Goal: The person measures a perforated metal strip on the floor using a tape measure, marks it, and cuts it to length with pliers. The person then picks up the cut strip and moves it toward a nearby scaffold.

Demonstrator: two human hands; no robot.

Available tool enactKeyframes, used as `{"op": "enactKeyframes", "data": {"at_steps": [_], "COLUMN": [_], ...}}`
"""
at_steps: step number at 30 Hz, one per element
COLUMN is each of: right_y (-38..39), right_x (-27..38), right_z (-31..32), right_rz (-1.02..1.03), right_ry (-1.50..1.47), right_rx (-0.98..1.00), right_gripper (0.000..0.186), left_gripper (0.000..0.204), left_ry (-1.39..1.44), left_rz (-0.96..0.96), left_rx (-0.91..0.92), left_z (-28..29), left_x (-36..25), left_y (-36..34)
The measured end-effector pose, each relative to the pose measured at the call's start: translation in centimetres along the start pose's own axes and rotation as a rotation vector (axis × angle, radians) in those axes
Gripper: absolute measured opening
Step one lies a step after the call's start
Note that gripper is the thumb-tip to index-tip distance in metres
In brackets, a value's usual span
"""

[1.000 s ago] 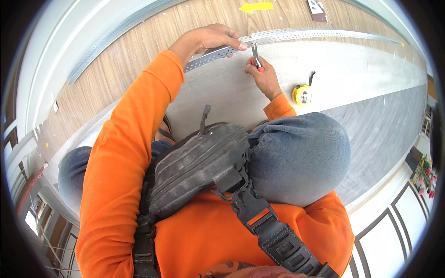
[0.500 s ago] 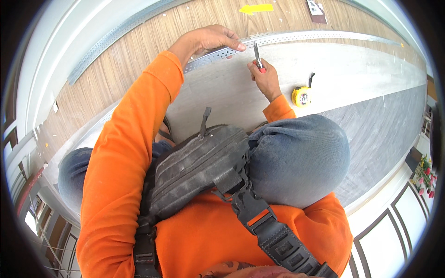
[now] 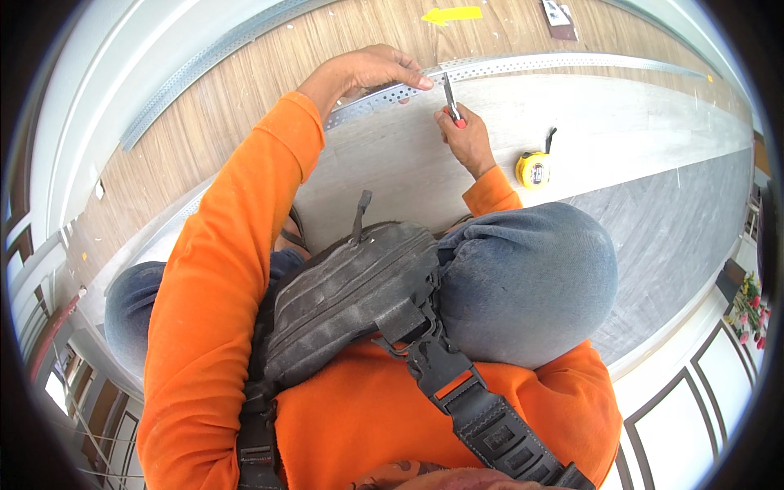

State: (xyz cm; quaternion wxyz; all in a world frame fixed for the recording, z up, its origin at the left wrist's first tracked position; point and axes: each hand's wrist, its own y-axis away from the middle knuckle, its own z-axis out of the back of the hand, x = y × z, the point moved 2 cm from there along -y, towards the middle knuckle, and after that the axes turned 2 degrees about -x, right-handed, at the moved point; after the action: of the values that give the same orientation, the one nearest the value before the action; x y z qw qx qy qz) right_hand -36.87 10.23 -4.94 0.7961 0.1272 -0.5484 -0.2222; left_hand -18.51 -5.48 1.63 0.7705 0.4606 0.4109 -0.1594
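Observation:
My left hand [image 3: 367,69] is closed on a long perforated metal strip [image 3: 572,61], thumb on top, at upper centre. Metal cutters with red handles [image 3: 452,104] are gripped in my right hand [image 3: 469,143], just below the strip; their blades reach up onto it beside my left thumb. A yellow tape measure [image 3: 532,170] lies right of my right hand on the pale plank surface [image 3: 637,114].
A second perforated strip [image 3: 188,73] lies along the upper left. A yellow arrow marker [image 3: 449,16] and a brown item [image 3: 559,20] sit on the wood-look floor [image 3: 188,155]. My knees [image 3: 523,278] and black bag [image 3: 351,294] are below; flowers [image 3: 747,306] stand far right.
The cutter blades, visibly apart a second ago, now appear closed together. My right hand has shifted slightly; my left hand stays at about the same place on the strip.

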Motion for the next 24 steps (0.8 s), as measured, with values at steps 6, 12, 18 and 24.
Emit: {"op": "enactKeyframes", "data": {"at_steps": [6,12,18,24], "right_y": [0.1,0.2,0.1,-0.1], "right_x": [0.3,0.7,0.4,0.5], "right_z": [-0.1,0.0,0.0,-0.4], "right_rz": [0.017,0.024,0.019,0.023], "right_ry": [0.003,0.031,0.022,-0.003], "right_rx": [-0.011,0.002,0.001,0.020], "right_gripper": [0.032,0.032,0.031,0.032], "left_gripper": [0.063,0.065,0.064,0.065], "left_ry": [0.032,0.071,0.044,0.046], "left_rz": [0.004,0.010,0.003,0.009], "left_rx": [0.019,0.023,0.005,-0.014], "left_z": [0.1,0.1,0.0,0.0], "left_x": [0.0,0.0,-0.2,0.8], "left_y": [0.1,0.2,0.1,0.0]}}
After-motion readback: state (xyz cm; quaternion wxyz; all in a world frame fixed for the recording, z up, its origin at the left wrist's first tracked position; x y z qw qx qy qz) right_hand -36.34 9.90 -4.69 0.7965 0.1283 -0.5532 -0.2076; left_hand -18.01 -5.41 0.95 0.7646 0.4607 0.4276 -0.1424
